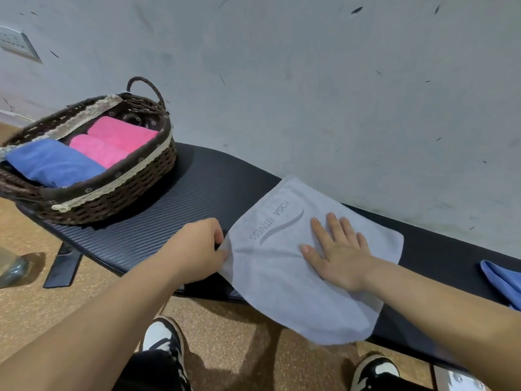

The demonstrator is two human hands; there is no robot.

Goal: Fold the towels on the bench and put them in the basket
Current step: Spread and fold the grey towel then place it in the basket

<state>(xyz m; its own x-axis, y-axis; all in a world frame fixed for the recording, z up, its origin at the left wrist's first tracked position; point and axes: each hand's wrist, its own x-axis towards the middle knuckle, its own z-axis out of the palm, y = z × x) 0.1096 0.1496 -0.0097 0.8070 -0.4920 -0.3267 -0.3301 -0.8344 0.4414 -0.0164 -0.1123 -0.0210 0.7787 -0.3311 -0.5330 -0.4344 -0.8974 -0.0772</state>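
Observation:
A pale grey towel (284,280) printed "YOGA FITNESS" lies on the black bench (180,204), its near edge hanging over the front. My left hand (197,249) pinches the towel's left edge. My right hand (338,255) lies flat on the towel's middle, fingers spread. At the bench's left end stands a dark wicker basket (112,196) holding a folded blue towel (53,162) and two folded pink towels (112,142). Another blue towel (504,280) shows at the right edge on the bench.
A scuffed grey wall (310,80) runs right behind the bench. The floor (231,334) is speckled brown, and my two black-and-white shoes stand on it below the bench. A bench foot (63,266) and a glassy object sit at the left.

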